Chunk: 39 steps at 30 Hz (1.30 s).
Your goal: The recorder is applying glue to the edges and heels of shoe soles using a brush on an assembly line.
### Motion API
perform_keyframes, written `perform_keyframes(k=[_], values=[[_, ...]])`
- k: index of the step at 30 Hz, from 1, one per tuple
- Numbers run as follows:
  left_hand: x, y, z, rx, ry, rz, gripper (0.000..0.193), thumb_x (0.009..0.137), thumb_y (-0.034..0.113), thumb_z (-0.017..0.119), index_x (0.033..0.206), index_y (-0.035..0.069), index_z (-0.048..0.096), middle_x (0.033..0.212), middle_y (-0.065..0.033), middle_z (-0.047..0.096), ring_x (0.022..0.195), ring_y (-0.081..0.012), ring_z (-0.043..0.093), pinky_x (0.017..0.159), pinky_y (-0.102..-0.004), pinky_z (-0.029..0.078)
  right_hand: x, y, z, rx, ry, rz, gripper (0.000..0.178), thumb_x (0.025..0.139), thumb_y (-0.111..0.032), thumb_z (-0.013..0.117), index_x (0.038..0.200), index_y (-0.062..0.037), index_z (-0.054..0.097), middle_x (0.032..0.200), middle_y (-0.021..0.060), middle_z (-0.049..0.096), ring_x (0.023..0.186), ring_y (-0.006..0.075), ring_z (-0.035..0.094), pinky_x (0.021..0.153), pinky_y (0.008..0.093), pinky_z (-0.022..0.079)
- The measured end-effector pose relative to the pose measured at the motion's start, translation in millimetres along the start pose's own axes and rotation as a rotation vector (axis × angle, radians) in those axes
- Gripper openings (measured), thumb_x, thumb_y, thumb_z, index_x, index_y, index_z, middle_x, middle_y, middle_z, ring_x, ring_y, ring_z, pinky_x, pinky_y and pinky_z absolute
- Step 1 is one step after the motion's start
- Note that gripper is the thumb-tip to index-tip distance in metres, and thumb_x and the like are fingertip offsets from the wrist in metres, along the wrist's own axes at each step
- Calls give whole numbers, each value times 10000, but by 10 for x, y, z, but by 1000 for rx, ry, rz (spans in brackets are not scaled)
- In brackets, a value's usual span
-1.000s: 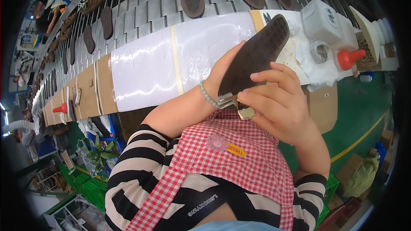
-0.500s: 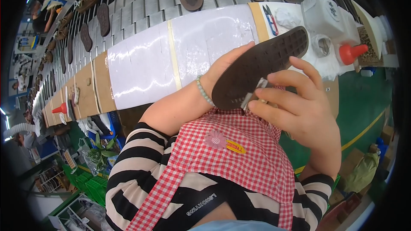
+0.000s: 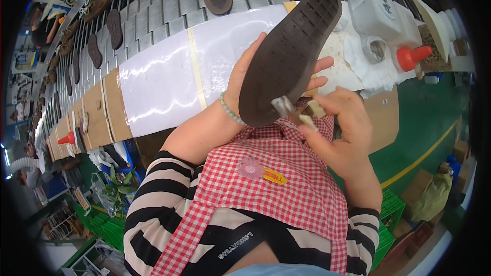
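Sole point(image 3: 289, 53) raised over counter point(image 3: 169, 76), tread up, gripped by left hand point(image 3: 245, 79) | right hand point(image 3: 335, 128) pinches small brush point(image 3: 294, 112) at heel | risk: loose hold lets brush slip, smearing apron point(image 3: 286, 184).

Head view: we have one camera only, worn on the person's head, looking steeply down the chest over a checked apron point(image 3: 286, 194); it sits very near the left hand point(image 3: 245, 79) and right hand point(image 3: 340, 133), which hold a shoe sole point(image 3: 289, 51) at mid-frame; beyond them we see the workbench point(image 3: 163, 87) and conveyor point(image 3: 153, 0) toward the top; fisheye bending curves straight edges near the dark rim; no second view to compare.
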State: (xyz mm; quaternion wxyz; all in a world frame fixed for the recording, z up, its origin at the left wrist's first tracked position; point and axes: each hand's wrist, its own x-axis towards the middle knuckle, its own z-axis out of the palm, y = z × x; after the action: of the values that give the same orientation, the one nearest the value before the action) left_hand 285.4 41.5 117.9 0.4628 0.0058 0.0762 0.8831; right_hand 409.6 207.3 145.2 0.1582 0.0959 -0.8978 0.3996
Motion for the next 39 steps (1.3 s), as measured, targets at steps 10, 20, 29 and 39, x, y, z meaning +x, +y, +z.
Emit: perform_keyframes(k=[10,20,29,39], values=[[-28,-42,-18,-56,-30,-31,688,1079,506,325,1582,40,276,1599,-175,342,1464,-408,349,1161,-519,409,157,36,-112,-219,136,-161,441,666,-109,859,1069,-44,692,883,60,666,912,282,639,1011,513,455],[-77,-60,-47,-108,-56,-107,656,1087,486,297,1584,58,289,1575,-206,374,1462,-379,363,1144,-498,429,222,119,-226,-254,178,-185,453,659,-87,845,1081,-43,685,918,71,667,921,299,630,951,468,463],[-54,-26,-98,400,-55,32,645,1088,469,311,1588,63,281,1578,-208,372,1461,-365,373,1164,-511,398,297,-39,-206,-303,122,-279,485,658,-105,852,1114,-53,693,933,74,650,979,281,630,1001,508,459],[-15,-88,-259,-195,-119,-87,541,1110,385,285,1476,21,446,1375,-217,578,1224,-341,607,1076,-460,496,474,-38,9,-202,90,-297,486,654,-75,859,1114,-40,706,997,85,674,1012,306,631,1000,499,469]])
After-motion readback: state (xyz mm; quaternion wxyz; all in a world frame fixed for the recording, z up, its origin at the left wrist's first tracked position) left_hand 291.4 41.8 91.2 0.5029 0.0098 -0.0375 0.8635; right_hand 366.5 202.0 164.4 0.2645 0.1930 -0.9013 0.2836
